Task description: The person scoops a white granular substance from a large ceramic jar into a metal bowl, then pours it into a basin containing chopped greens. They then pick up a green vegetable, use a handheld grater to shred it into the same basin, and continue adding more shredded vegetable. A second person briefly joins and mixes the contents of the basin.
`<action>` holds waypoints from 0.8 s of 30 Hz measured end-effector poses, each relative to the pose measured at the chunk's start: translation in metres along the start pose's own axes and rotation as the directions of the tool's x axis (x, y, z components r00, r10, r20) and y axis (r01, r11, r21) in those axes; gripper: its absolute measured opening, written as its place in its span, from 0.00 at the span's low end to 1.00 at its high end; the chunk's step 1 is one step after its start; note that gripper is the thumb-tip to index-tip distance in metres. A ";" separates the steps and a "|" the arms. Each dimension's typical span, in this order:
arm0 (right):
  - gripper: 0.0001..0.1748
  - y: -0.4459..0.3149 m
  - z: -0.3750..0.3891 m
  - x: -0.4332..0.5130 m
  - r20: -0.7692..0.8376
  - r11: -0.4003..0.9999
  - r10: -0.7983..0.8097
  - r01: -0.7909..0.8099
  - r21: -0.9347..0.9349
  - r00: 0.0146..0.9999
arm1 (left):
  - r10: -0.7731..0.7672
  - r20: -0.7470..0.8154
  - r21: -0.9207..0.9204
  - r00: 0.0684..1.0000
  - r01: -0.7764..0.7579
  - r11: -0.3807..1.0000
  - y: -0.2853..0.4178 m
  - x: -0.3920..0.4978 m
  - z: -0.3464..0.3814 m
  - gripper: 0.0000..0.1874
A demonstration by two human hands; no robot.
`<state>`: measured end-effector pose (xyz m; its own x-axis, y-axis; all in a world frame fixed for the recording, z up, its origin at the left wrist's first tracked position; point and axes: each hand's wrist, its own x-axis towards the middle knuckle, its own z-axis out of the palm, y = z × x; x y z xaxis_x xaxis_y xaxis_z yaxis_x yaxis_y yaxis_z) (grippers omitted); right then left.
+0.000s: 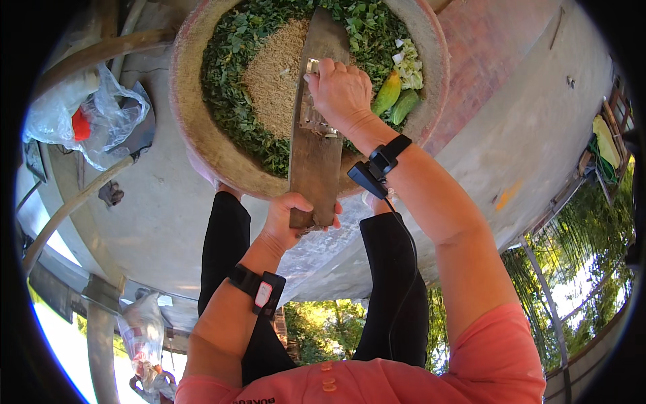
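A wooden grater board (317, 161) with a metal plate (310, 118) set in it lies across a wide round tub (189, 86). My left hand (282, 217) grips its near end, thumb on top and fingers around the far side. My right hand (343, 91) is curled with its knuckles up over the metal plate; its palm is hidden, so any piece held there is not visible. Chopped green leaves (229, 55) ring a mound of tan grain or husks (272, 76) in the tub. Right of the board lie a yellow-green cucumber (387, 95), a greener one (405, 107) and pale cut vegetable pieces (408, 65).
Clear plastic bags (96, 116) and a bent wooden pole (75, 202) are at the left. A filled sack (144, 328) stands at lower left. The tub rests on a concrete floor (504, 131), close to my feet. A cable (411, 242) runs from my right wrist device.
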<state>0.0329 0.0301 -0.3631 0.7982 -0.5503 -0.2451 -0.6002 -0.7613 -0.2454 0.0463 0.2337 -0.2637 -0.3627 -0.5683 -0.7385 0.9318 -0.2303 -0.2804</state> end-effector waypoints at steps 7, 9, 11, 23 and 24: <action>0.20 -0.002 -0.005 0.003 0.178 0.981 0.150 -0.170 0.098 0.972 | 0.021 -0.075 0.037 0.997 -0.018 0.999 -0.009 0.003 0.003 0.31; 0.19 -0.005 -0.012 -0.005 0.126 0.976 0.154 -0.171 0.138 0.980 | 0.025 -0.056 0.066 0.998 -0.022 0.998 -0.010 0.003 0.004 0.32; 0.17 -0.007 -0.020 -0.022 0.037 0.985 0.126 -0.130 0.115 0.991 | 0.028 -0.021 0.067 0.999 -0.027 0.997 -0.011 0.003 0.004 0.31; 0.21 0.000 0.000 -0.013 -0.088 0.982 0.168 -0.158 0.105 0.982 | 0.056 -0.014 0.048 0.998 -0.055 0.997 -0.022 0.010 0.005 0.31; 0.22 0.001 0.004 -0.013 -0.106 0.980 0.176 -0.164 0.117 0.979 | 0.062 -0.017 0.053 0.998 -0.061 0.997 -0.021 0.010 0.005 0.31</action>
<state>0.0220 0.0375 -0.3639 0.6809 -0.7091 -0.1834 -0.7245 -0.6155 -0.3101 0.0233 0.2287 -0.2623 -0.3043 -0.5682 -0.7646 0.9502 -0.2373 -0.2018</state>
